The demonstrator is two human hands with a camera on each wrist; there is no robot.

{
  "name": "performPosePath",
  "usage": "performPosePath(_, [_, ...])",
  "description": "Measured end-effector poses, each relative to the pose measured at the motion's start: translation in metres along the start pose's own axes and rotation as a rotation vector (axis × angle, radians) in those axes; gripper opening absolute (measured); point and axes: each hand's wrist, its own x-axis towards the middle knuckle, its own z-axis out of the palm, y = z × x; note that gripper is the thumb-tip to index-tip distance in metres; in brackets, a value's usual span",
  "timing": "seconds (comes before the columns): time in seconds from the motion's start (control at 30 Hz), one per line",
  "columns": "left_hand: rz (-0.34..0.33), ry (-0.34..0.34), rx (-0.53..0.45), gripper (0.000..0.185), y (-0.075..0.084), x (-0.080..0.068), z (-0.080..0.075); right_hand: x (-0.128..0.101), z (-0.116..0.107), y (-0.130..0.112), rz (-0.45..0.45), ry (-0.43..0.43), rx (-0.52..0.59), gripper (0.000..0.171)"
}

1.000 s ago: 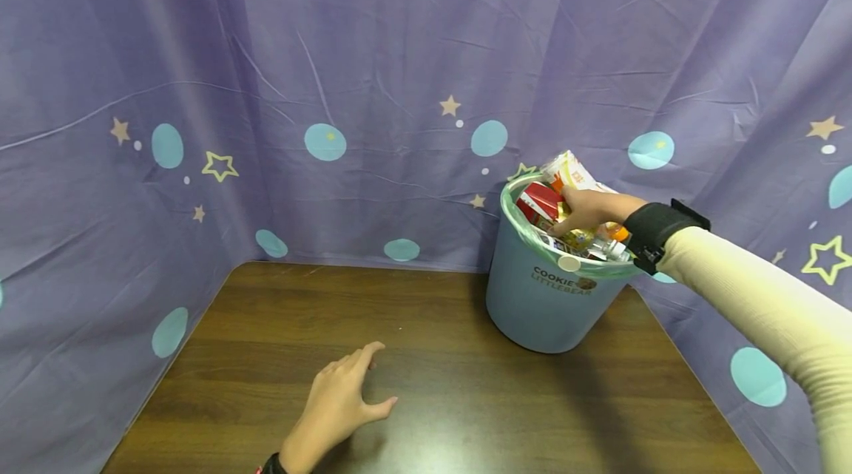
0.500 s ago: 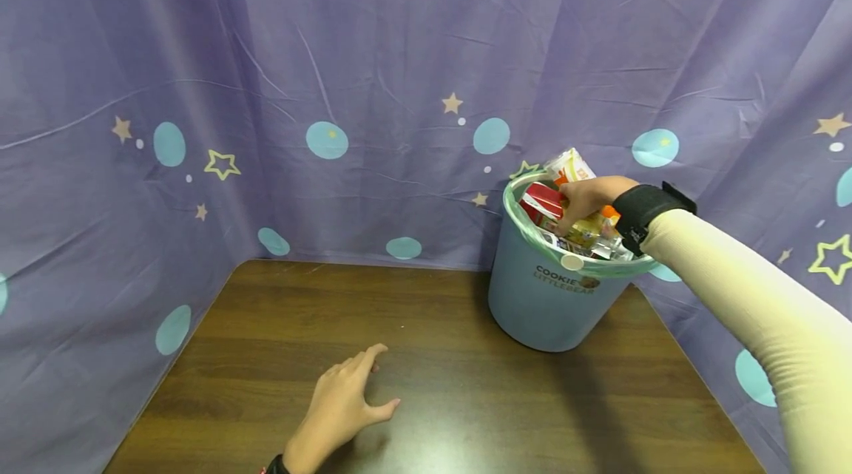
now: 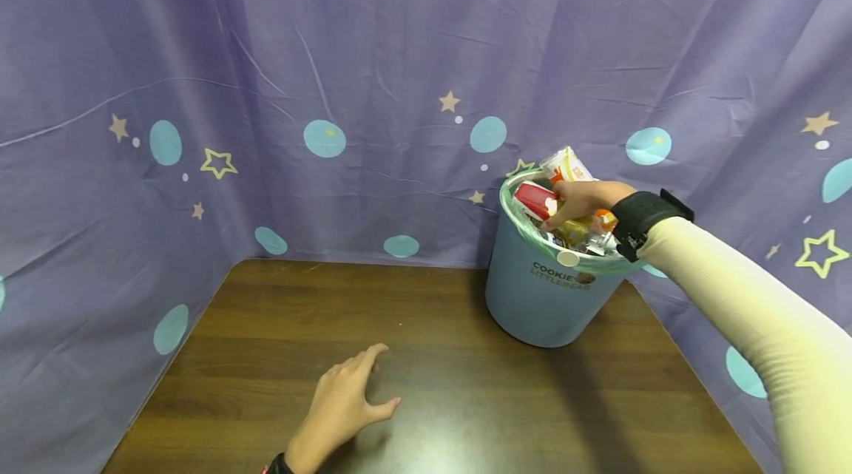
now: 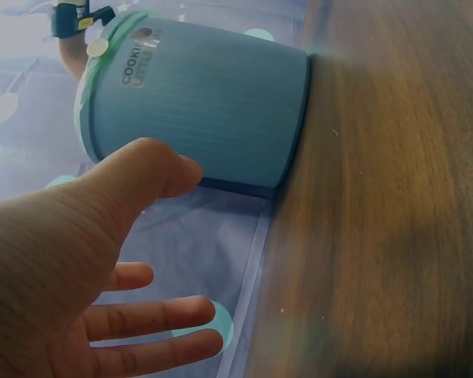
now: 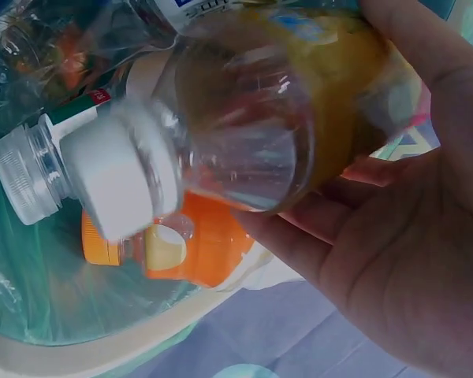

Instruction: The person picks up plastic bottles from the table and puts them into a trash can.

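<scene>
In the head view my right hand (image 3: 586, 200) reaches into the blue bin (image 3: 546, 304) at the back right of the table. It grips a clear plastic bottle (image 5: 236, 118) with a white cap and a yellow label, thumb on one side and fingers on the other. Beside the hand, a red carton (image 3: 535, 200) and a white and orange packet (image 3: 567, 165) stick up from the bin. An orange bottle (image 5: 209, 244) lies under the held one. My left hand (image 3: 339, 400) hovers over the table with thumb and fingers apart, holding nothing.
A green bag liner (image 5: 55, 291) covers the bin's inside and folds over its rim. Another clear-capped bottle (image 5: 31, 173) lies among the contents. The brown wooden table (image 3: 299, 311) is bordered by a purple patterned curtain (image 3: 373, 52).
My right hand has closed in around the bottle among the contents, and its wrist has shifted slightly left. The red carton has tilted a little. My left hand keeps its pose.
</scene>
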Motion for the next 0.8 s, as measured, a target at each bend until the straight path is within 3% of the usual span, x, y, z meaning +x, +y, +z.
performPosePath(0.2, [0.009, -0.008, 0.016, 0.080, -0.006, -0.001, -0.004, -0.014, -0.002, -0.011, 0.009, -0.020, -0.014, 0.079])
performPosePath(0.4, [0.021, 0.019, 0.044, 0.081, -0.015, 0.007, -0.013, -0.031, -0.008, -0.021, -0.009, 0.095, -0.011, 0.099])
performPosePath(0.63, [0.032, 0.020, 0.100, 0.082, -0.020, 0.017, -0.026, -0.075, -0.012, -0.042, -0.122, 0.274, 0.000, 0.090])
performPosePath(0.8, [0.066, 0.058, 0.161, 0.084, -0.026, 0.030, -0.040, -0.108, -0.015, -0.061, -0.173, 0.415, 0.049, 0.080])
